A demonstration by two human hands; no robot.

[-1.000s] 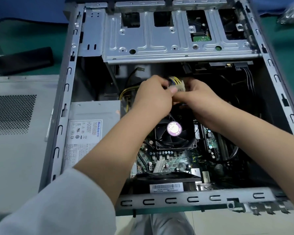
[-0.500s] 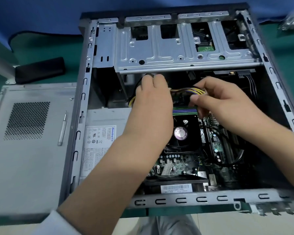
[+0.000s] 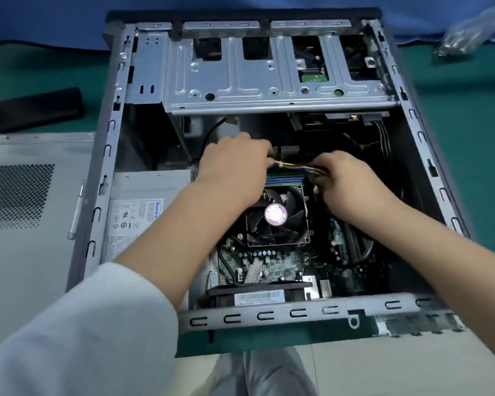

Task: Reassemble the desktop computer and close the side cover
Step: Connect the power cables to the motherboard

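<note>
Change: a second ago both hands met in one knot around a pale plug above the fan; now they are drawn apart, with the wire bundle (image 3: 293, 167) stretched between them.
Left hand (image 3: 235, 167): fingers curled over the near end of the wires, pinching them where a pale tie wraps the bundle.
Right hand (image 3: 343, 178): fingers curled down around the far end, where the yellow and black wires fan out; the plug itself is hidden under the fingers.
Fan (image 3: 276, 215): just below both hands, between the wrists, uncovered.
Memory sticks (image 3: 285, 178): directly under the stretched wires, beside the left hand's knuckles.
Computer case (image 3: 109, 155): lies open on the bench, both hands reaching inside it.
Side cover (image 3: 35, 195): flat on the bench, well left of the left hand, not yet fitted.
Meaning: the right hand seems to be lowering the plug toward a socket on the board; cabling is unfinished, so closing comes later.
</note>
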